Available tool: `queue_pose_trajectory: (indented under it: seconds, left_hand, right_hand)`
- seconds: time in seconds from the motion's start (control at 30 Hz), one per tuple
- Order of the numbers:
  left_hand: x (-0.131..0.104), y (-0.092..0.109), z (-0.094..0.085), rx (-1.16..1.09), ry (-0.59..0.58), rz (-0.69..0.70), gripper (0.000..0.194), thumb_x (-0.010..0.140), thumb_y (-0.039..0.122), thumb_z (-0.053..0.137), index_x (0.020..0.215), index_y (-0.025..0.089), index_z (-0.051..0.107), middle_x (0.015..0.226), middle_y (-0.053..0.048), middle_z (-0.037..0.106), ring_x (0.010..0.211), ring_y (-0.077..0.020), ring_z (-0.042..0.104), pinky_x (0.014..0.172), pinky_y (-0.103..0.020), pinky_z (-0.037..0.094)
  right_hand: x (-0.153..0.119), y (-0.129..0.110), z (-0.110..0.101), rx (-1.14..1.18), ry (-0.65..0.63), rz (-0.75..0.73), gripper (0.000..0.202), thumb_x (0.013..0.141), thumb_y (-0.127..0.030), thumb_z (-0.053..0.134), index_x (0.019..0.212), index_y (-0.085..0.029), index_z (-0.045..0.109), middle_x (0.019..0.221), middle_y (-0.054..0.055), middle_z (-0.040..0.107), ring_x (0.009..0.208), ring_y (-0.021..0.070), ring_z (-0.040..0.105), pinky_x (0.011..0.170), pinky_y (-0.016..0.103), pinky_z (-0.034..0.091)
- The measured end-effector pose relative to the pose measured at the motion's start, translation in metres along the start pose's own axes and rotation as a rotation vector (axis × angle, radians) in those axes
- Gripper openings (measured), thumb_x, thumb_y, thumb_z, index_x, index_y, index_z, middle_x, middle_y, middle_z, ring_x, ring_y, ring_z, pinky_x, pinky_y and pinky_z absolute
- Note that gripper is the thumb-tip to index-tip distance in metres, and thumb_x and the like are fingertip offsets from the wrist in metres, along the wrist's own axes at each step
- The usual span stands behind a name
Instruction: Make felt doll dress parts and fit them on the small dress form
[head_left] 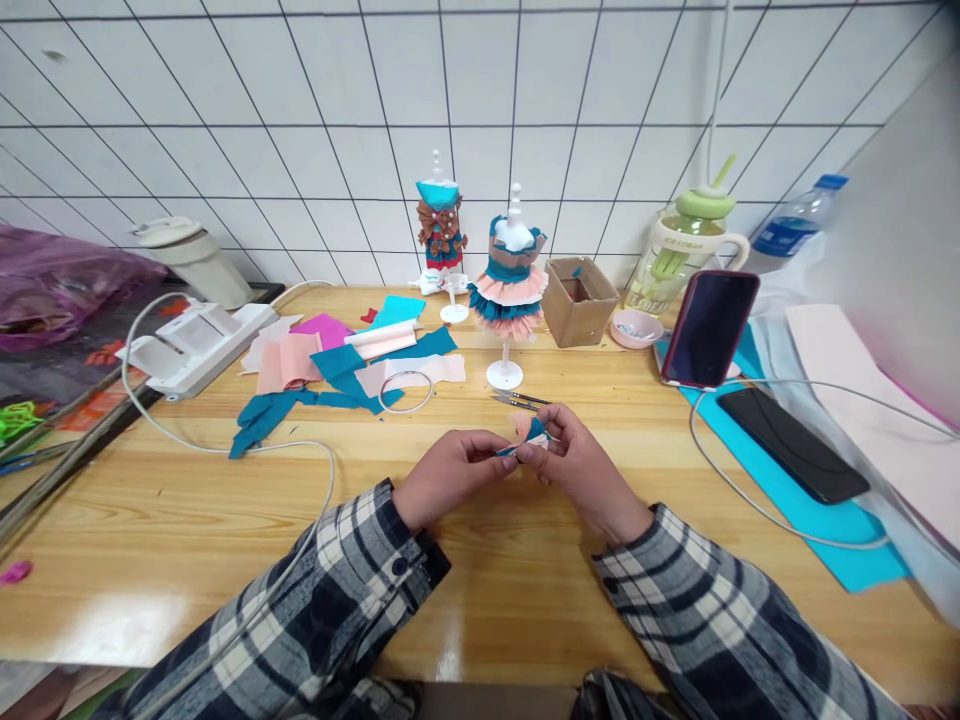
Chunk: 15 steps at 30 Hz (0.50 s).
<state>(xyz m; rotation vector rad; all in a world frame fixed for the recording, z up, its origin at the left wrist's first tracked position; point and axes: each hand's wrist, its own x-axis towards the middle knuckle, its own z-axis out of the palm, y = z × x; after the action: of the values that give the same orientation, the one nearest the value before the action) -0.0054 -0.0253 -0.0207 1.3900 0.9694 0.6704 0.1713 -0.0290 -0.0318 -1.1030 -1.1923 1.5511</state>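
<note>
My left hand (461, 468) and my right hand (574, 462) meet above the middle of the table. Between their fingertips they pinch a small folded piece of teal and pink crepe paper (534, 430); the fingers partly hide it. Just beyond lie thin metal snips (517, 400). Behind them stands a small white dress form (514, 232) on a round base, wearing a ruffled teal and pink paper dress (510, 295). To the left, teal crepe paper strips (341, 370) and a metal ring (406, 392) lie on the table.
At the back are a second dressed form (441, 230), a cardboard box (579, 305) and a pink bowl (636, 328). A propped phone (711, 325), a flat black phone (791, 443) and a drink jug (675, 255) stand right. A white power strip (202, 350) and its cable lie left.
</note>
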Motion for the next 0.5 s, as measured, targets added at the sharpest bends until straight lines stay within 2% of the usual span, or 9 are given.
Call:
queue_pose_trajectory:
  seconds: [0.07, 0.13, 0.23, 0.3, 0.37, 0.43, 0.5]
  left_hand:
    - [0.0001, -0.0005, -0.0016, 0.065, -0.009, 0.014, 0.026, 0.08, 0.036, 0.063, 0.088, 0.013, 0.071, 0.089, -0.006, 0.072, 0.084, -0.0183, 0.063, 0.079, -0.027, 0.046]
    - [0.0002, -0.0013, -0.0025, 0.151, 0.003, 0.027, 0.024, 0.079, 0.035, 0.063, 0.086, 0.013, 0.07, 0.087, -0.006, 0.071, 0.082, -0.0183, 0.062, 0.076, -0.027, 0.046]
    - [0.0001, -0.0016, -0.0022, 0.354, 0.066, 0.068, 0.018, 0.078, 0.029, 0.061, 0.084, 0.015, 0.069, 0.084, -0.005, 0.07, 0.08, -0.0181, 0.062, 0.075, -0.028, 0.046]
    - [-0.0005, -0.001, -0.0017, 0.507, 0.12, 0.118, 0.014, 0.077, 0.025, 0.059, 0.081, 0.016, 0.069, 0.082, -0.005, 0.069, 0.08, -0.0181, 0.061, 0.077, -0.029, 0.045]
    - [-0.0015, -0.0001, -0.0016, 0.604, 0.149, 0.197, 0.016, 0.073, 0.022, 0.062, 0.086, 0.017, 0.069, 0.086, -0.005, 0.069, 0.084, -0.0199, 0.06, 0.083, -0.031, 0.044]
    - [-0.0024, 0.0009, -0.002, 0.576, 0.119, 0.256, 0.026, 0.072, 0.023, 0.063, 0.097, 0.018, 0.068, 0.096, -0.007, 0.069, 0.093, -0.0219, 0.059, 0.088, -0.033, 0.042]
    - [-0.0027, 0.0018, -0.0022, 0.477, 0.066, 0.237, 0.028, 0.077, 0.028, 0.061, 0.102, 0.018, 0.067, 0.101, -0.007, 0.069, 0.096, -0.0221, 0.06, 0.088, -0.032, 0.043]
  right_hand:
    - [-0.0005, -0.0013, -0.0016, 0.023, -0.05, -0.01, 0.059, 0.064, -0.039, 0.077, 0.112, -0.027, 0.046, 0.097, 0.0, 0.057, 0.064, 0.0088, 0.051, 0.046, 0.018, 0.038]
    - [-0.001, -0.0032, -0.0032, 0.004, -0.106, -0.01, 0.058, 0.068, -0.042, 0.074, 0.118, -0.027, 0.046, 0.096, 0.001, 0.058, 0.07, 0.0109, 0.054, 0.047, 0.018, 0.041]
    - [-0.0002, -0.004, -0.0054, -0.101, -0.06, -0.016, 0.035, 0.073, -0.046, 0.068, 0.093, -0.019, 0.06, 0.074, 0.0, 0.058, 0.057, 0.0093, 0.05, 0.042, 0.018, 0.039]
    - [0.0012, -0.0025, -0.0061, -0.151, 0.003, -0.04, 0.032, 0.073, -0.047, 0.068, 0.079, -0.017, 0.06, 0.067, -0.001, 0.057, 0.05, 0.0079, 0.046, 0.04, 0.019, 0.04]
    - [0.0024, -0.0007, -0.0056, -0.17, 0.03, -0.056, 0.032, 0.072, -0.047, 0.069, 0.076, -0.017, 0.06, 0.066, -0.001, 0.058, 0.05, 0.0087, 0.048, 0.041, 0.021, 0.043]
    - [0.0024, 0.0004, -0.0035, -0.176, 0.021, -0.057, 0.031, 0.072, -0.047, 0.069, 0.076, -0.018, 0.06, 0.065, 0.0, 0.059, 0.053, 0.0104, 0.051, 0.044, 0.023, 0.047]
    - [0.0013, 0.0005, -0.0003, -0.167, -0.006, -0.058, 0.031, 0.071, -0.047, 0.069, 0.075, -0.018, 0.059, 0.064, -0.001, 0.059, 0.055, 0.0112, 0.053, 0.047, 0.024, 0.049]
